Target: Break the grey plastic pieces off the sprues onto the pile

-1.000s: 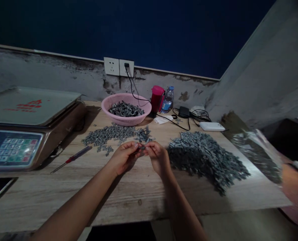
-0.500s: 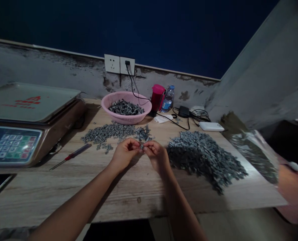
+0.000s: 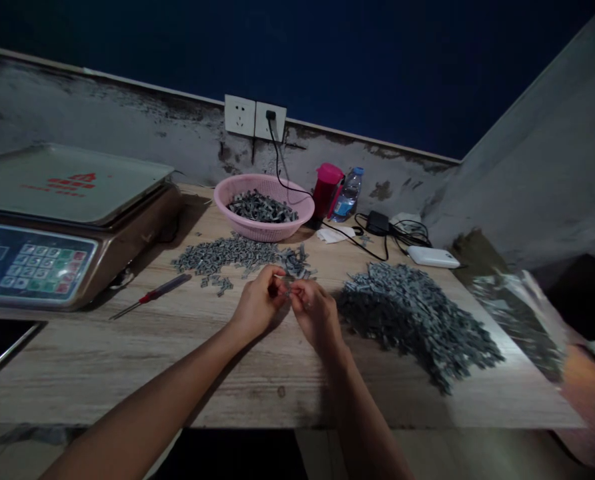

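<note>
My left hand [image 3: 255,303] and my right hand [image 3: 315,312] meet over the middle of the wooden table [image 3: 127,373]. Their fingertips pinch one small grey part [image 3: 286,285] between them. Just beyond the hands lies a flat scatter of the same grey parts [image 3: 227,253]. A much larger heap of grey parts [image 3: 412,320] spreads out to the right of my right hand. A pink basket [image 3: 264,203] further back holds more of them.
An electronic scale [image 3: 52,227] stands at the left, with a red-handled screwdriver [image 3: 152,295] lying beside it. At the back are a red cup [image 3: 326,190], a water bottle [image 3: 347,195], a charger with cables [image 3: 380,225] and a white box [image 3: 432,257]. A plastic bag [image 3: 517,300] hangs at the right.
The view has shifted, so everything sits a little to the right and lower. My hands stay together on the small part, fingers working closer around it.
</note>
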`<control>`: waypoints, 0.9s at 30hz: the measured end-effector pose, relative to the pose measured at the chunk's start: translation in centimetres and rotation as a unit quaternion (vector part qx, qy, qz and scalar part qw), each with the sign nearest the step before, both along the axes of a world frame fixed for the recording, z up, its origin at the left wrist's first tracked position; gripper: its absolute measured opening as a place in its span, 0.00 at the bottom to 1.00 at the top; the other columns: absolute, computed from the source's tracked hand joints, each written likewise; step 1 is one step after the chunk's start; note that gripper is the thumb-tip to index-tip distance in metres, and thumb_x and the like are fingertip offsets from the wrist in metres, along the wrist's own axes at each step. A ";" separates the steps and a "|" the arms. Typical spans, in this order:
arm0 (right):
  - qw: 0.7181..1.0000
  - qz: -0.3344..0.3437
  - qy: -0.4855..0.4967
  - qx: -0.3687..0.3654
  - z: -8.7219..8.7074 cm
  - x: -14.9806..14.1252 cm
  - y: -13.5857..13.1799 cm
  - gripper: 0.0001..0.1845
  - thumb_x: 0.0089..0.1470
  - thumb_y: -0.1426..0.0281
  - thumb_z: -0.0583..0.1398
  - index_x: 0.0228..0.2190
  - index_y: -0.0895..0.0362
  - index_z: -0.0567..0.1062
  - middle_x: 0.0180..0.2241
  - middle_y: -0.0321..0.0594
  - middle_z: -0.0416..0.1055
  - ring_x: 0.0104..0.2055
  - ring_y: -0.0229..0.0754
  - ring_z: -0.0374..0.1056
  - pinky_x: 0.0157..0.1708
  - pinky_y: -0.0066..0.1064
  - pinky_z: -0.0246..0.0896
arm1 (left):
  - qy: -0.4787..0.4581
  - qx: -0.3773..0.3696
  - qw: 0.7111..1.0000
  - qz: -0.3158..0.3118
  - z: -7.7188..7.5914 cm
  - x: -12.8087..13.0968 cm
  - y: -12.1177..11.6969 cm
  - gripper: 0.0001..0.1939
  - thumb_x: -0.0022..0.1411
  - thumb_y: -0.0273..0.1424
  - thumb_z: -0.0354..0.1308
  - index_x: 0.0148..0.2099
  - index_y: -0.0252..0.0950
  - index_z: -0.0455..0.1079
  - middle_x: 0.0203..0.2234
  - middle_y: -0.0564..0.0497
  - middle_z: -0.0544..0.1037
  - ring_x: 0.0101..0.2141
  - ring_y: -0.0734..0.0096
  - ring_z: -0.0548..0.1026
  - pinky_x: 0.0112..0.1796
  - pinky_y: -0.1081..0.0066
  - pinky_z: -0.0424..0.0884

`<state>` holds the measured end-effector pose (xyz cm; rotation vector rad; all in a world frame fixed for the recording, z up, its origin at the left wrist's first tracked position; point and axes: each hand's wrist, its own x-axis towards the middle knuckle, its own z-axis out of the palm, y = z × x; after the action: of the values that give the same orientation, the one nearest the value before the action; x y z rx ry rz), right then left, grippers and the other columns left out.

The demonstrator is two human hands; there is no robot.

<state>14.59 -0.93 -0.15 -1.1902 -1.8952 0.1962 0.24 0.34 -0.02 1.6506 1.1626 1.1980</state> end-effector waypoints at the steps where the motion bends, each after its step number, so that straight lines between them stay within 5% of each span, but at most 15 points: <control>1: 1.000 -0.004 -0.008 0.009 0.0 -0.1 0.0 0.10 0.50 0.77 0.54 0.35 0.56 0.70 0.32 0.42 0.72 0.33 0.40 0.68 0.35 0.29 0.63 | 0.012 0.006 1.000 0.001 0.0 0.0 0.0 0.19 0.49 0.20 0.55 0.44 0.38 0.62 0.26 0.58 0.72 0.27 0.76 0.71 0.32 0.75 0.65; 7: 0.999 -0.011 0.002 -0.033 -0.3 -0.3 0.1 0.15 0.46 0.79 0.54 0.37 0.57 0.71 0.29 0.39 0.72 0.29 0.39 0.69 0.31 0.27 0.64 | 0.051 0.020 0.999 0.003 0.0 -0.2 0.2 0.19 0.48 0.20 0.55 0.44 0.39 0.65 0.26 0.57 0.74 0.28 0.74 0.72 0.33 0.74 0.66; 14: 0.982 -0.026 0.154 -0.107 -0.6 -0.4 0.4 0.11 0.44 0.74 0.56 0.34 0.57 0.70 0.26 0.35 0.71 0.24 0.35 0.67 0.27 0.24 0.64 | -0.072 -0.042 0.996 -0.030 0.0 0.0 0.5 0.12 0.49 0.23 0.57 0.39 0.35 0.67 0.28 0.52 0.74 0.31 0.72 0.73 0.35 0.72 0.69; 21: 0.968 -0.030 0.186 -0.163 -1.2 -0.5 0.7 0.13 0.41 0.75 0.56 0.33 0.56 0.69 0.26 0.35 0.70 0.25 0.36 0.67 0.28 0.26 0.64 | 0.114 0.079 0.990 -0.016 0.2 0.3 -0.1 0.10 0.57 0.24 0.50 0.41 0.36 0.67 0.34 0.50 0.75 0.35 0.69 0.72 0.39 0.69 0.67; 27: 0.934 0.009 0.280 -0.222 -1.3 -0.4 0.8 0.18 0.41 0.71 0.59 0.38 0.58 0.67 0.25 0.35 0.68 0.26 0.37 0.67 0.27 0.27 0.62 | 0.120 0.107 0.987 0.009 0.0 0.6 -0.5 0.10 0.58 0.23 0.49 0.42 0.36 0.65 0.35 0.49 0.74 0.36 0.69 0.72 0.38 0.70 0.67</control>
<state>14.21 -0.10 -1.43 -1.2351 -1.3863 0.9151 0.82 -0.18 -0.04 1.9939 1.2315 1.1925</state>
